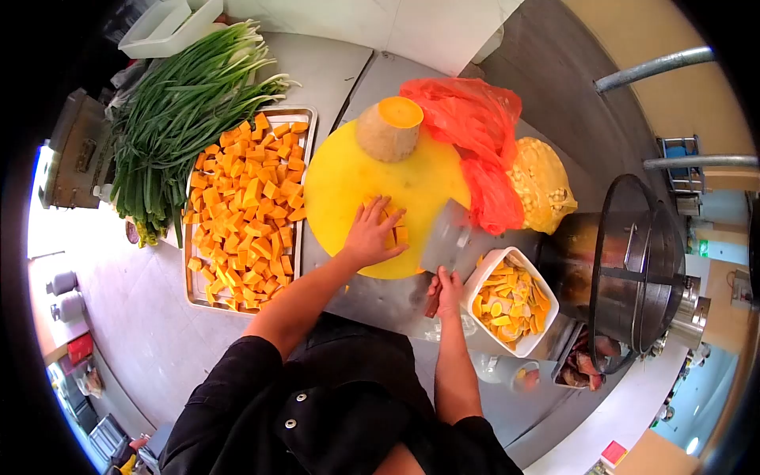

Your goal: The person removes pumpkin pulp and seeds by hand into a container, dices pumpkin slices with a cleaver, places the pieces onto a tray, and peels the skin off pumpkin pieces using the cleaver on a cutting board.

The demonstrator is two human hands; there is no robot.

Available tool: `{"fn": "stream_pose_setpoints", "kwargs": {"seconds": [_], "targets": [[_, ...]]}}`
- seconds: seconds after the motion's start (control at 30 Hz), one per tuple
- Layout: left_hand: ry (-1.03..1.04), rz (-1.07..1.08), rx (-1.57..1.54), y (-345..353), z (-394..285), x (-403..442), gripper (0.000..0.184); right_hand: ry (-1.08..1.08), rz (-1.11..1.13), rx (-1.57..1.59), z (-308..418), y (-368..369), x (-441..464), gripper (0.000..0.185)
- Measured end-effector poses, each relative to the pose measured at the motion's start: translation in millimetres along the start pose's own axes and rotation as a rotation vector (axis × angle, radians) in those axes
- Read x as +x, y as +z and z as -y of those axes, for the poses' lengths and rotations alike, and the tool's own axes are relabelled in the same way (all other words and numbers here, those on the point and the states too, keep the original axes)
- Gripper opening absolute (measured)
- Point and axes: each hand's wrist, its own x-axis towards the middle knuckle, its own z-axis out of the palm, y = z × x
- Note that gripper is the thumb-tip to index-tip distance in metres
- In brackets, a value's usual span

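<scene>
My left hand [375, 233] lies with fingers spread over a few cut pumpkin pieces [400, 235] on the round yellow cutting board [336, 182]. My right hand [446, 291] is wrapped round the handle of a cleaver [447, 237]; its broad blade, slightly blurred, is over the board's right edge. A large pumpkin chunk [388, 134] stands at the far side of the board, its orange cut face up. Left of the board, a metal tray [309, 142] is full of pumpkin cubes [253, 206].
A white tub [473, 294] with pumpkin peelings stands right of the cleaver. Beyond the board lie a red plastic bag [467, 107] and a bag of pale-yellow pulp [542, 184]. Green onions [182, 119] are piled at far left. A large dark pot [574, 253] stands at right.
</scene>
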Motion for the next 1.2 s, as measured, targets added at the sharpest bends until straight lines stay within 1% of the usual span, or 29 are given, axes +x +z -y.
{"fn": "stream_pose_setpoints", "kwargs": {"seconds": [0.13, 0.23, 0.37, 0.43, 0.57, 0.6, 0.63, 0.73, 0.83, 0.87, 0.9, 0.93, 0.97, 1.0, 1.07, 1.1, 1.13, 1.17, 1.2], "targets": [[-0.047, -0.068, 0.004, -3, 5, -1, 0.087, -0.075, -0.112, -0.001, 11, -16, 14, 0.027], [0.031, -0.039, -0.105, 1, 8, -2, 0.091, -0.149, -0.152, -0.099, -1, -18, 13, 0.027], [0.061, 0.101, -0.085, -4, 6, -4, 0.096, -0.161, -0.176, -0.135, -14, -13, -21, 0.025], [0.098, 0.151, -0.082, -9, 4, -5, 0.100, -0.158, -0.215, -0.195, -34, -9, -40, 0.024], [0.148, 0.209, -0.043, -15, -2, -9, 0.104, -0.146, -0.243, -0.236, -46, 46, -66, 0.026], [0.158, 0.223, -0.040, -15, -3, -11, 0.105, -0.148, -0.209, -0.159, -46, 61, -65, 0.028], [0.170, 0.235, -0.031, -17, -4, -11, 0.105, -0.136, -0.200, -0.224, -42, 72, -65, 0.029], [0.139, 0.131, -0.075, -4, 2, -10, 0.099, -0.130, -0.145, -0.433, -25, 102, -66, 0.029], [0.122, -0.009, -0.128, 1, 11, -11, 0.088, -0.158, 0.007, -0.596, -21, 109, -63, 0.028], [0.130, -0.093, -0.186, 3, 14, -11, 0.075, -0.170, 0.040, -0.588, -19, 112, -63, 0.027], [0.116, -0.124, -0.213, 6, 16, -13, 0.075, -0.180, 0.077, -0.580, -18, 116, -64, 0.026], [0.097, -0.158, -0.233, 9, 20, -15, 0.075, -0.189, 0.124, -0.571, -17, 121, -65, 0.025], [0.073, -0.196, -0.245, 5, 25, -17, 0.076, -0.130, 0.142, -0.490, -17, 127, -63, 0.023], [0.036, -0.225, -0.248, -2, 25, -19, 0.068, -0.127, 0.185, -0.535, -12, 133, -62, 0.022], [-0.067, -0.261, -0.226, -22, 37, -29, 0.070, -0.128, 0.255, -0.573, -7, 145, -61, 0.017], [-0.083, -0.268, -0.231, -29, 38, -26, 0.071, -0.187, 0.317, -0.619, -22, 148, -52, 0.017], [-0.143, -0.329, -0.189, -36, 45, -37, 0.069, -0.261, 0.339, -0.655, -39, 151, -42, 0.018], [-0.278, -0.037, -0.318, -53, 60, -51, 0.072, -0.265, 0.414, -0.790, -38, 168, -48, 0.020], [-0.284, -0.137, -0.252, -51, 73, -57, 0.067, -0.280, 0.493, -0.922, -35, 186, -51, 0.023]]}}
